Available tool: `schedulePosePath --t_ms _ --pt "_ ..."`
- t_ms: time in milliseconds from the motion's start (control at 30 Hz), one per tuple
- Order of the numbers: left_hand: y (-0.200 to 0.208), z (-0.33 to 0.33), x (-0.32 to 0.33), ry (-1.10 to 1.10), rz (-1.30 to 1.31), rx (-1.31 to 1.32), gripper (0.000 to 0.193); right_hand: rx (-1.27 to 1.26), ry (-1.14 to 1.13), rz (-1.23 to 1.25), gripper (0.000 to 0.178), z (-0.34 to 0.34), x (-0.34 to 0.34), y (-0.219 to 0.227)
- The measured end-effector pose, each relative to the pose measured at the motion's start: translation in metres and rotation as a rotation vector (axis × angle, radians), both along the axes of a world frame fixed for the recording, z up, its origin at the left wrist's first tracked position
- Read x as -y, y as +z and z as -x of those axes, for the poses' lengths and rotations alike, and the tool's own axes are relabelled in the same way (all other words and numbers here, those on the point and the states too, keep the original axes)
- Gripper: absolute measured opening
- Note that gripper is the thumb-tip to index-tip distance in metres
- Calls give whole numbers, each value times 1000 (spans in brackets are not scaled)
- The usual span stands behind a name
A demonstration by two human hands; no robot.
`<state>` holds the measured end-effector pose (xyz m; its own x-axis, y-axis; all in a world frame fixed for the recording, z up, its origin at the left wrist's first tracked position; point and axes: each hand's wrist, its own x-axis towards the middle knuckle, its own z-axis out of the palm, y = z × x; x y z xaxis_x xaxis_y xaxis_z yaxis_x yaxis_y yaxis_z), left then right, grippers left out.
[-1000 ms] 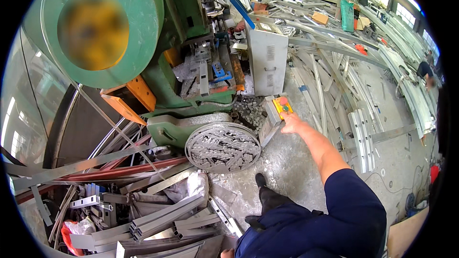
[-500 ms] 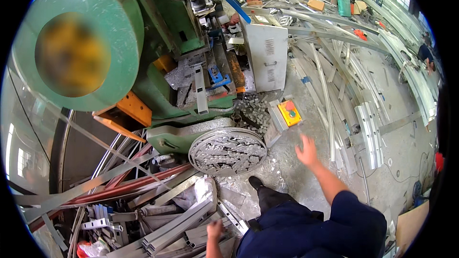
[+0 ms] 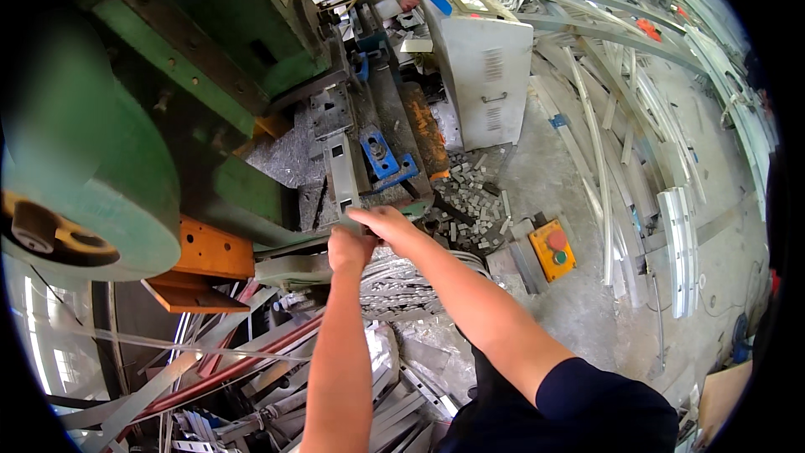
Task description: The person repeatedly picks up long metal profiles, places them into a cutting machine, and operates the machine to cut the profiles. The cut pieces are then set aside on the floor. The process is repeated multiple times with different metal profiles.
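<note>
A silver metal profile (image 3: 340, 169) with square cut-outs lies lengthwise on the bed of a green press (image 3: 251, 193). Both of my hands are at its near end. My left hand (image 3: 350, 248) is closed round that end from the near side. Just right of it, my right hand (image 3: 384, 225) is closed on the same end, its fingers partly hidden. The profile's far end reaches the dark tooling block (image 3: 330, 109). Beside the profile on the right, a blue clamp (image 3: 379, 154) with a bolt is fixed to the bed.
Small metal offcuts (image 3: 474, 201) lie right of the press. A yellow control box (image 3: 552, 250) with red and green buttons stands near my right arm. A grey cabinet (image 3: 486, 75) is beyond. Metal bars (image 3: 394, 419) crowd below, and long profiles (image 3: 591, 151) cover the right floor.
Both hands have moved to the profile's near end and taken hold of it: the right from near the control box, the left from above the metal bars. The view has shifted closer to the press.
</note>
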<state>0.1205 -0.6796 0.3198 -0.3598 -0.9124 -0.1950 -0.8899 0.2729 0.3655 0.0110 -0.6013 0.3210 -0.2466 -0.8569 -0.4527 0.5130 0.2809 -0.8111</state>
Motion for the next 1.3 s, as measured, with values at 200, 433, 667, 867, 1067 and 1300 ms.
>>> schedulePosePath --t_ms 200,433,667,867,1067,1300 --pt "7 13 -6 41 -54 -41 48 604 -267 125 44 5 82 -28" --pt "-19 -59 -36 -21 30 -200 36 653 -63 150 28 -50 65 -36" --pt "-49 -310 -357 167 -219 -429 79 561 145 -109 22 -306 -246 -88" --pt "-73 -332 -485 183 -360 -519 75 321 255 -83 27 -308 -383 -91" --pt "-63 -264 -522 -374 -646 -393 63 72 -188 279 55 -199 -480 -36" --pt "-103 -182 -592 -646 -796 -273 73 -769 -814 -368 66 11 -689 -56"
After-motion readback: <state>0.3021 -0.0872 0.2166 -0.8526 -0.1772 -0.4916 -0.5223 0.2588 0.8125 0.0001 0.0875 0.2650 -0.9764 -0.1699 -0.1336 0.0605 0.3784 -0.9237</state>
